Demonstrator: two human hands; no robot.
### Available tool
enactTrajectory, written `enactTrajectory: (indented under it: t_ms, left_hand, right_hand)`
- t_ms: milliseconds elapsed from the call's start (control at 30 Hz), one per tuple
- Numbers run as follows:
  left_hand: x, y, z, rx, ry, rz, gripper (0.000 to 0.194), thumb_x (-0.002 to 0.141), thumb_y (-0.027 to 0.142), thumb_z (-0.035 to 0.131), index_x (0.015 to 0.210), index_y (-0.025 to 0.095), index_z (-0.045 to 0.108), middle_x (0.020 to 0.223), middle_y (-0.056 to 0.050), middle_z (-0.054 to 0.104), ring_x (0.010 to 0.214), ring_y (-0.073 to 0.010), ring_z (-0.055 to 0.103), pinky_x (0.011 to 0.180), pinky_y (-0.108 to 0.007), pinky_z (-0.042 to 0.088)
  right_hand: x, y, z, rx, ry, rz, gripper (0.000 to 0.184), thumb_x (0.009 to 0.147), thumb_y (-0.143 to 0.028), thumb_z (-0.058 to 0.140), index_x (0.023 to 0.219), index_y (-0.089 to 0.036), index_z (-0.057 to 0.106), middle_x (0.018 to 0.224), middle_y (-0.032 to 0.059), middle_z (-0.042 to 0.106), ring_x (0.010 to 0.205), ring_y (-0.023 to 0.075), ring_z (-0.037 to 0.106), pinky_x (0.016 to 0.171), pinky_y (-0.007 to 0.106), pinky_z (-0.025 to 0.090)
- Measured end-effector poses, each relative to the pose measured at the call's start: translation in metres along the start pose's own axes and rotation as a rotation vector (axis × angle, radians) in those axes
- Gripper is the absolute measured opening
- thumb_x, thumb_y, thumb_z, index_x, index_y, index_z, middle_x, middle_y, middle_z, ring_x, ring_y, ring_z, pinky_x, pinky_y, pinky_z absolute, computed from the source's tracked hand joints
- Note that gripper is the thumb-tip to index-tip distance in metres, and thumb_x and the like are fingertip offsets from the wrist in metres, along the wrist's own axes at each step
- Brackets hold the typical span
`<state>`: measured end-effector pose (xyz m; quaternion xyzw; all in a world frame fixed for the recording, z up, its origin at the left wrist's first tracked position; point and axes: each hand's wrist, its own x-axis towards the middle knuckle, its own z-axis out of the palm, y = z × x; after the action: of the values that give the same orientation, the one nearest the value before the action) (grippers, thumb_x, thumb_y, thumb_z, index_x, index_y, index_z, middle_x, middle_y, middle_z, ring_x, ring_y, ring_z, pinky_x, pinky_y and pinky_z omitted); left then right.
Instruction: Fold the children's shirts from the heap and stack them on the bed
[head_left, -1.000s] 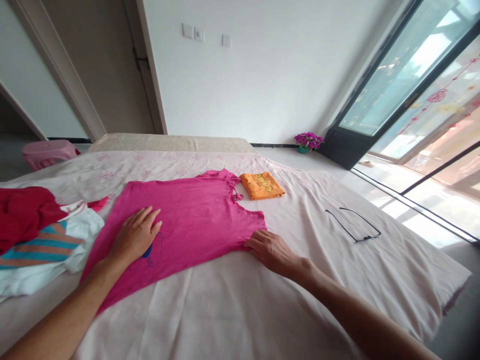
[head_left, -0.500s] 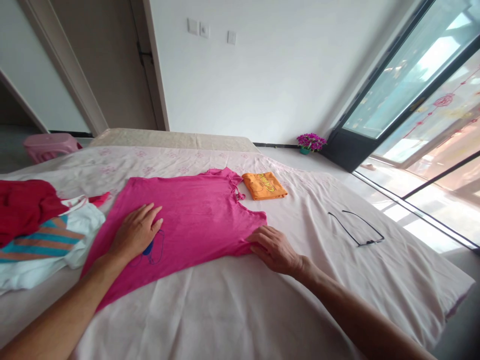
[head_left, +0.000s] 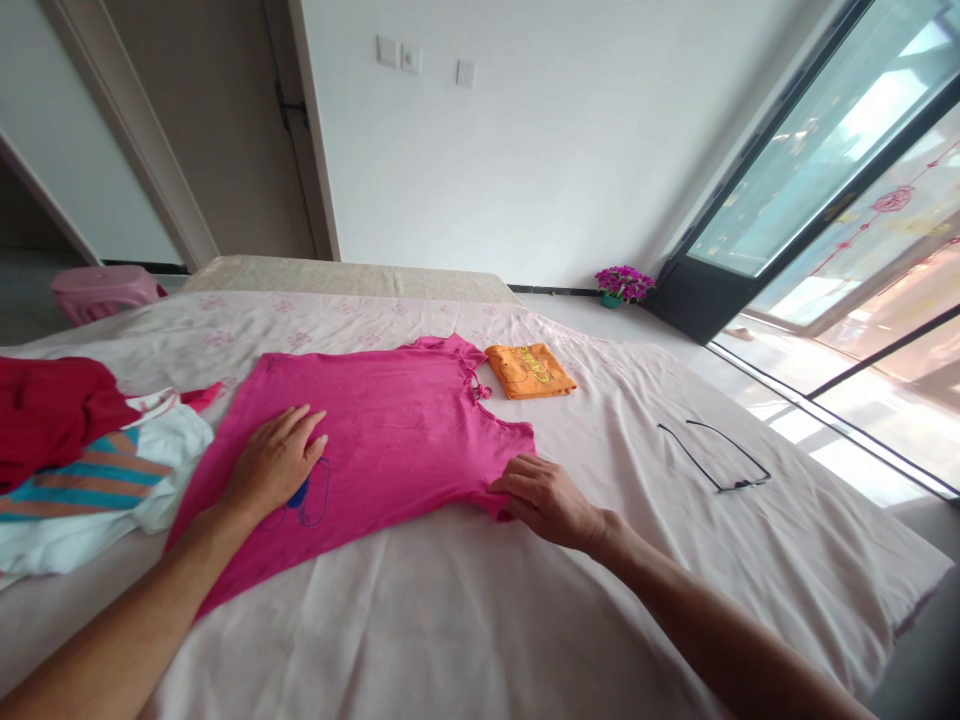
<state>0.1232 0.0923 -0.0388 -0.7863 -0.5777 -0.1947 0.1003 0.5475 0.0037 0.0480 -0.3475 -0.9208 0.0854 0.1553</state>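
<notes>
A pink T-shirt (head_left: pixel 375 420) lies spread on the bed, its tied neckline towards the right and its hem at the left. My left hand (head_left: pixel 277 455) rests flat on the shirt's lower part, fingers stretched, partly covering a blue printed design. At the near sleeve, my right hand (head_left: pixel 546 500) has its fingers closed on the pink fabric. Beyond the neckline sits a folded orange garment (head_left: pixel 531 371) with yellow lettering.
Left of the shirt is a pile with a red garment (head_left: pixel 56 415) and a white striped one (head_left: pixel 184 440). Eyeglasses (head_left: pixel 739 484) lie on the bed sheet (head_left: pixel 600 620) at the right. A pink stool (head_left: pixel 109 285) and purple flowers (head_left: pixel 625 283) stand beyond the bed.
My right hand has drawn the near sleeve edge slightly, and the fabric there now bunches and hangs below the fingers. My left hand stays in place on the shirt.
</notes>
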Motion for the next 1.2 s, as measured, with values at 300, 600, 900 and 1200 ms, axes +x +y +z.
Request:
enactTrajectory:
  t_ms: [300, 600, 900, 1200]
  left_hand:
    - [-0.001, 0.000, 0.000, 0.026, -0.006, 0.002, 0.050, 0.096, 0.040, 0.035, 0.131, 0.013, 0.059, 0.138, -0.017, 0.057, 0.130, -0.0288, 0.051, 0.110, -0.045, 0.039]
    - [0.000, -0.001, 0.001, -0.023, -0.003, -0.017, 0.049, 0.094, 0.040, 0.039, 0.129, 0.015, 0.061, 0.138, -0.016, 0.057, 0.129, -0.0300, 0.052, 0.110, -0.047, 0.039]
    - [0.000, -0.003, 0.003, 0.016, 0.001, 0.004, 0.047, 0.095, 0.040, 0.038, 0.129, 0.017, 0.059, 0.139, -0.014, 0.057, 0.130, -0.0273, 0.052, 0.112, -0.045, 0.038]
    - [0.000, -0.001, 0.001, 0.018, -0.006, -0.006, 0.048, 0.095, 0.041, 0.038, 0.130, 0.016, 0.059, 0.138, -0.015, 0.058, 0.129, -0.0279, 0.052, 0.109, -0.045, 0.040]
  right_hand:
    - [-0.004, -0.011, -0.006, 0.104, -0.091, 0.055, 0.034, 0.103, -0.036, 0.037, 0.101, -0.019, 0.067, 0.082, 0.0057, 0.065, 0.075, 0.0154, 0.056, 0.072, 0.027, 0.040]
    - [0.004, -0.018, -0.005, 0.200, -0.092, 0.077, 0.034, 0.103, -0.035, 0.037, 0.102, -0.019, 0.067, 0.085, 0.0061, 0.065, 0.077, 0.0146, 0.058, 0.072, 0.026, 0.042]
    - [0.014, 0.016, 0.000, 0.093, -0.016, 0.425, 0.033, 0.103, -0.035, 0.038, 0.103, -0.021, 0.068, 0.089, 0.0039, 0.069, 0.079, 0.0155, 0.062, 0.073, 0.026, 0.045]
    - [0.017, 0.068, 0.020, -0.356, 0.017, 0.613, 0.044, 0.101, -0.033, 0.037, 0.141, -0.020, 0.048, 0.147, 0.0137, 0.048, 0.135, 0.0295, 0.040, 0.108, 0.049, 0.036]
